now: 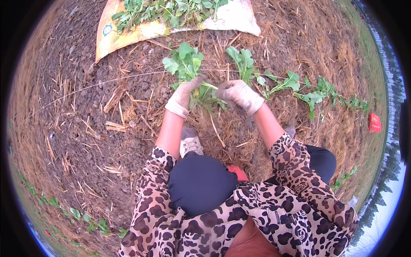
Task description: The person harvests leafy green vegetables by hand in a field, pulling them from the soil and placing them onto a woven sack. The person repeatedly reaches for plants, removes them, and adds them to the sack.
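Note:
A bunch of leafy green seedlings [186, 64] is gripped in my gloved left hand [187, 93], roots and lower leaves hanging below it. Just to its right, the fingers of my gloved right hand [239, 93] touch the pale stem of one seedling from the bunch. Both gloves are pale and soiled at the fingertips. A lobed seedling [244, 62] stands behind my right hand, at a thin string [125, 78] stretched across the soil. Further seedlings [316, 94] lie or stand along the string to the right.
A printed woven sack [237, 19] heaped with seedlings [173, 13] lies ahead. Straw stalks [117, 127] litter the brown soil. A red packet [374, 123] lies at the far right. Another row of plants [77, 213] runs at lower left. My shoe [190, 143] is below my left hand.

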Demonstrator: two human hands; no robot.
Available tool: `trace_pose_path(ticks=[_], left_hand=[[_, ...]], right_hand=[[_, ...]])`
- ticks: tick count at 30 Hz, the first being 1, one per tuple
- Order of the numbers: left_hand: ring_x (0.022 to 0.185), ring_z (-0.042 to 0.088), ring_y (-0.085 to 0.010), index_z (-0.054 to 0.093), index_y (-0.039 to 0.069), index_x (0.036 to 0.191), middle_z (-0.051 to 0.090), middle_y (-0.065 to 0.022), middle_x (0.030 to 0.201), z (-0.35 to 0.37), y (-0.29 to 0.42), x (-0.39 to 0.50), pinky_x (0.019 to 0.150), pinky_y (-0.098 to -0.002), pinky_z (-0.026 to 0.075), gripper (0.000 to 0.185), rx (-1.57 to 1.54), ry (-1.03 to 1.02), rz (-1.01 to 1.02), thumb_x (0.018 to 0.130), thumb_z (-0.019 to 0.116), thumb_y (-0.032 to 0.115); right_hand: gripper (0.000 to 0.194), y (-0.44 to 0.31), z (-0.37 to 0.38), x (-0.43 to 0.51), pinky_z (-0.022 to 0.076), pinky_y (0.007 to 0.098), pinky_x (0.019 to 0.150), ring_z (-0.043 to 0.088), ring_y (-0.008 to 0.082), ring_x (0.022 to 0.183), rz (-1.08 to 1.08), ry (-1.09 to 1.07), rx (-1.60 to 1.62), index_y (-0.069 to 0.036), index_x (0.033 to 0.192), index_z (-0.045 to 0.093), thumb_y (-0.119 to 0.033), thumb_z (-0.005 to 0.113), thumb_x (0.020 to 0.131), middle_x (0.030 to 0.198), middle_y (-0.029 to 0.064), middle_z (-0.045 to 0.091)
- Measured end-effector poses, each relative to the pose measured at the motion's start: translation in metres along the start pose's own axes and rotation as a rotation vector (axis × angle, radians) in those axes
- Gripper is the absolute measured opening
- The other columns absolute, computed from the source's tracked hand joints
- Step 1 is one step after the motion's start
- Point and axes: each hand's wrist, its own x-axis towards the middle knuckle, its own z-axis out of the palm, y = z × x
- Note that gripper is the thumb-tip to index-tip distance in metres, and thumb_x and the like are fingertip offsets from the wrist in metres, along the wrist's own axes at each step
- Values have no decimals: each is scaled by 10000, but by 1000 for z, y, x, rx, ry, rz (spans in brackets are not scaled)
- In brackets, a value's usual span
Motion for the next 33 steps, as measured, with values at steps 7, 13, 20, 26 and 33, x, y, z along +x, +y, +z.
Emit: trace_pose_path(ticks=[7, 13, 20, 26, 33], left_hand=[[787, 658, -221, 586, 30, 1048, 671, -114, 944, -56, -6, -34, 669, -317, 549, 218, -77, 277, 135, 847, 626, 105], [812, 626, -206, 506, 21, 1271, 627, -133, 1109, -44, -30, -32, 710, -326, 545, 486, -386, -98, 18, 868, 661, 246], [806, 652, -222, 564, 7, 1131, 654, -120, 968, -28, 11, -87, 686, -336, 555, 314, 131, 377, 221, 832, 627, 79], [872, 648, -203, 603, 11, 1062, 653, -110, 990, -45, 52, -136, 738, -363, 566, 266, 169, 649, 496, 816, 639, 106], [766, 607, -195, 570, 18, 1016, 592, -100, 936, -15, 72, -100, 655, -327, 547, 238, 537, 700, 499, 786, 631, -2]], right_hand=[[118, -47, -61, 10, 378, 205, 431, 458, 61, 449, 175, 416, 506, -36, 856, 648, -122, 670, 779, 685, 5, 587], [137, -50, 2, 21, 508, 279, 633, 607, 116, 646, 145, 139, -383, -83, 852, 717, -201, 687, 791, 761, 36, 683], [162, -16, 69, 8, 514, 280, 637, 655, 166, 770, 207, -14, -49, -82, 925, 693, -165, 677, 787, 831, 93, 687], [82, -47, 3, 40, 555, 320, 539, 564, 129, 580, -432, 453, 634, -76, 892, 589, -154, 602, 911, 622, 49, 554], [85, 63, 93, 114, 488, 234, 580, 552, 89, 687, 165, 452, 223, -41, 813, 610, -102, 669, 812, 704, 2, 574]])
